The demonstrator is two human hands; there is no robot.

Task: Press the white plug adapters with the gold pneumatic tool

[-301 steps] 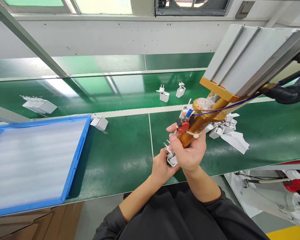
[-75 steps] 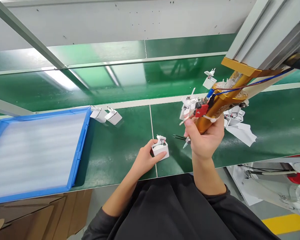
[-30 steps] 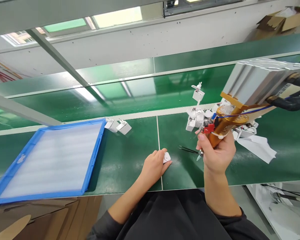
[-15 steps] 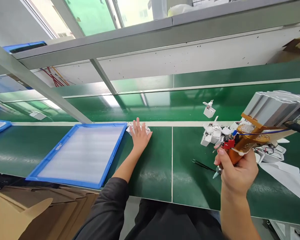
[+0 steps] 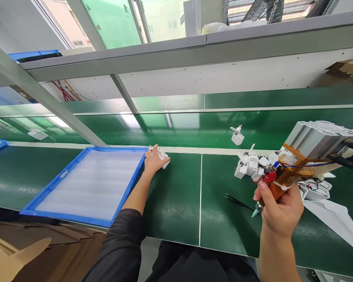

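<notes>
My left hand (image 5: 153, 161) is closed over a small white plastic part (image 5: 163, 156) beside the right edge of a blue-framed tray (image 5: 113, 219); the fingers cover much of the part. In my right hand (image 5: 282, 207) is an orange glue gun (image 5: 288, 172) with a silver finned block on top, a red switch and a teal nozzle (image 5: 255, 212) pointing down. Just left of the nozzle, black tweezers (image 5: 237, 200) lie on the green bench. Behind the gun sits a cluster of white plastic housings (image 5: 247, 164), partly hidden by it.
A single white housing (image 5: 237, 135) stands on the green strip behind the bench. White paper (image 5: 332, 219) lies at the right. A grey post (image 5: 59, 105) slants across the left, and cardboard (image 5: 32, 254) is below the bench's left end.
My left hand went from spread fingers over the white part to closed around it, shifting slightly left. My right hand keeps the glue gun in about the same place. The view tilted up slightly.
</notes>
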